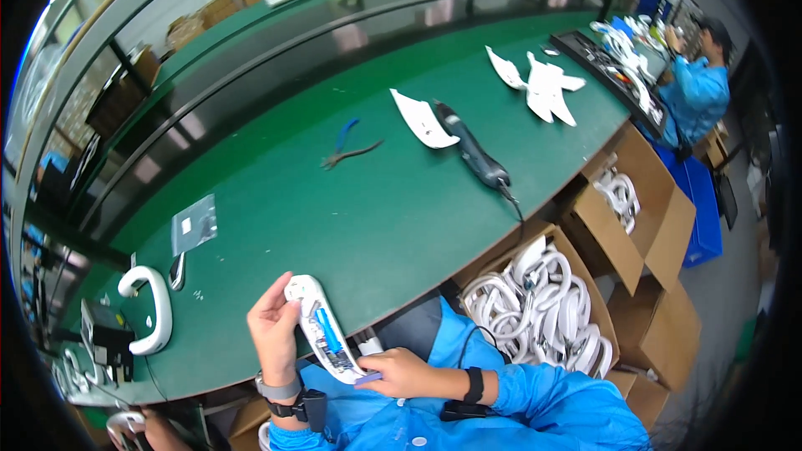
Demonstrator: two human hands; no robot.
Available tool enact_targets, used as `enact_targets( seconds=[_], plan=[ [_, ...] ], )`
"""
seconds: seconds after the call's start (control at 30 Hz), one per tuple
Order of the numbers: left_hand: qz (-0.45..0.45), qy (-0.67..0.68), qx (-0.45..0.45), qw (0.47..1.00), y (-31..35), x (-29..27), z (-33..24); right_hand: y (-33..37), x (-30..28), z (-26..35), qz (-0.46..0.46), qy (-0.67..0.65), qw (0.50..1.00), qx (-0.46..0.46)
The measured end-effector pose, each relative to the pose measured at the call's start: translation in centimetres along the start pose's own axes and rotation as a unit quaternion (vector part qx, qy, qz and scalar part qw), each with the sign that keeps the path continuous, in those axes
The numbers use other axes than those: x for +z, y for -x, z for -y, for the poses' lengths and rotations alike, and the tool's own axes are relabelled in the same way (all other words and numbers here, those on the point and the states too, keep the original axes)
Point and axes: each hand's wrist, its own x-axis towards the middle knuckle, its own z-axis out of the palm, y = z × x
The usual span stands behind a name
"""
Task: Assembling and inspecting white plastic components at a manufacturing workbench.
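Over the near edge of the green bench, I hold a long white device housing point(316, 336) with both hands. Its exposed inside shows a blue cylindrical part point(327, 331) and small circuit parts. My left hand point(274, 330) grips the upper end between thumb and fingers. At the lower end, the fingers of my right hand point(401, 374) are closed on the housing, beside a small purplish piece point(368, 377). Farther off lie blue-handled pliers point(342, 149), a dark corded handheld tool point(474, 150) and a curved white cover point(422, 119).
White curved parts fill a cardboard box point(618, 342) right of me; another open box point(668, 225) stands beyond. A C-shaped white part point(160, 317) and clear bag point(194, 224) lie left. White pieces point(547, 88) and a black tray point(576, 43) are near a co-worker point(700, 88).
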Motion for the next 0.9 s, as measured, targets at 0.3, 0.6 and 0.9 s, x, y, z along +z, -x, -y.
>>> enact_targets(
  seconds=[0.3,0.6,0.9],
  plan=[
    [-0.035,-0.035,-0.001,0.999,0.0,-0.1,-0.4,-0.1,-0.1,-0.1,0.017,-0.066,0.998,-0.011],
    [-0.011,-0.055,-0.033,0.998,0.1,-0.9,-0.3,0.6,1.0,-0.8,0.04,-0.109,0.993,-0.015],
    [-0.064,-0.066,-0.052,0.994,0.1,1.2,-1.2,-0.5,0.3,-2.4,0.055,-0.098,0.992,-0.065]
  ],
)
